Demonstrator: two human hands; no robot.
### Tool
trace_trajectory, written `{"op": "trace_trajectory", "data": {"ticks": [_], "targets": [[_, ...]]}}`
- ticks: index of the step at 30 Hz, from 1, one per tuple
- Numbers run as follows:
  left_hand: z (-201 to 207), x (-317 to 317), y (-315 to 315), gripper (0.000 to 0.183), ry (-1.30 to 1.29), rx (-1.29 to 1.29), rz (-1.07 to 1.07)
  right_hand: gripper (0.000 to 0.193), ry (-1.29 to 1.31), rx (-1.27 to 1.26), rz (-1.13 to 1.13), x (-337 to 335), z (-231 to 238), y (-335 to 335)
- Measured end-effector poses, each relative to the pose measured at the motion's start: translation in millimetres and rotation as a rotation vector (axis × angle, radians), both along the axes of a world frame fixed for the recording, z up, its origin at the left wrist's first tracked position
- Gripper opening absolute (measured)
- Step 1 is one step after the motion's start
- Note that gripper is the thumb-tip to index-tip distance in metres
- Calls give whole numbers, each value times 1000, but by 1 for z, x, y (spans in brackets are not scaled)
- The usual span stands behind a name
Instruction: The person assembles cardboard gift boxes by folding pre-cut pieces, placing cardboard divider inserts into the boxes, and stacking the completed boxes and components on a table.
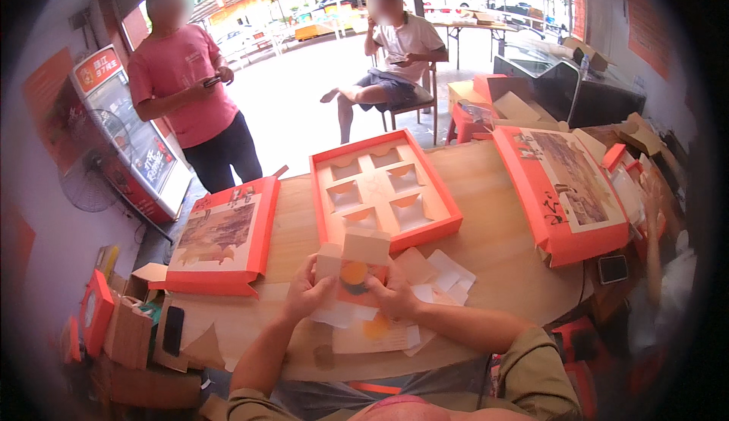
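Note:
Between my two hands is a small paper box (354,275) with raised pale flaps and a printed panel showing a yellow-orange circle. My left hand (310,290) pinches its left side, and my right hand (392,293) grips its right side, thumb on the printed panel. Just beyond stands a shallow orange-red gift box (449,227) with a cream insert of several cut-out compartments. White and cream flat paper pieces (448,275) lie right of my right hand. Beneath my hands rests a printed sheet (364,340) with an orange spot.
Orange-red lids with a painted scene lie on the wooden table (292,231): a left lid (220,231) and a right lid (566,186). Phones (173,330) and cartons (129,330) crowd the left edge. Two people, one standing (190,79), one seated (402,49), are beyond; another person's arm (654,223) shows at right.

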State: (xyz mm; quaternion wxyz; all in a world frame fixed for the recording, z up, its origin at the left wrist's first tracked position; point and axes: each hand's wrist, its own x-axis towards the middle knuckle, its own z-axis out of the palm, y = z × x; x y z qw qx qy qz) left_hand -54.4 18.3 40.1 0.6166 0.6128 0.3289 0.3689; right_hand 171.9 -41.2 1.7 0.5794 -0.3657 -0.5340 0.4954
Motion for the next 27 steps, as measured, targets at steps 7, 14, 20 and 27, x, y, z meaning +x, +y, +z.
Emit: {"op": "trace_trajectory", "data": {"ticks": [7,14,20,27], "targets": [[-6,6,0,48,-184,26,117,50,621,-167,217,-1,-8,7],[-33,-7,-4,70,298,329,-278,59,778,-218,322,0,-23,19],[9,27,-22,73,574,607,-212,53,712,-218,200,9,-14,23],[24,42,-33,69,941,731,-192,33,556,-377,189,28,46,27]]}}
